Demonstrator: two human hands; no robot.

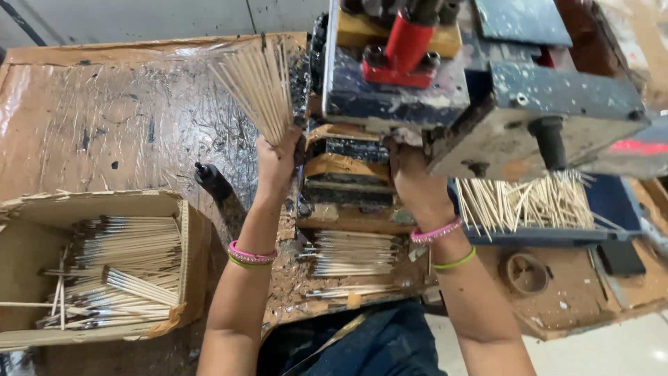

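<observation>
My left hand [277,161] grips a fanned bundle of thin pale wooden sticks [259,85], held upright beside the machine. My right hand [412,182] reaches up under the paint-spattered machine [445,83] with its red lever [403,43]; its fingers are hidden beneath the machine body, so what it holds is unclear. Below the machine, a small pile of coated sticks [353,252] lies between my forearms. Both wrists wear pink and green bangles.
A cardboard box [189,237] at the left holds several dark-tipped sticks. A blue tray [612,209] at the right carries loose bare sticks [523,203]. A black knob [209,178] stands on the plastic-covered table [104,125]. A roll of tape [526,273] lies at the right.
</observation>
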